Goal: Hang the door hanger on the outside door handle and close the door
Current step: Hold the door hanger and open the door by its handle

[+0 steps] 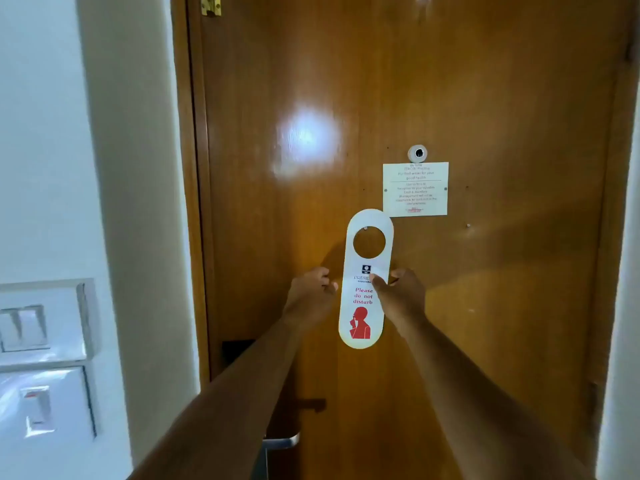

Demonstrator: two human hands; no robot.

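Note:
A white door hanger with a round hole at its top and red "Please do not disturb" print is held upright in front of the brown wooden door. My right hand grips its right edge, thumb across the front. Just left of the hanger, my left hand has its fingers curled, and I cannot tell whether it touches the card. The door stands shut in its frame. A metal inside handle shows low down, partly hidden behind my left forearm.
A peephole and a white notice sit on the door above the hanger. Wall switches are on the white wall at left. A brass hinge is at the top left of the door.

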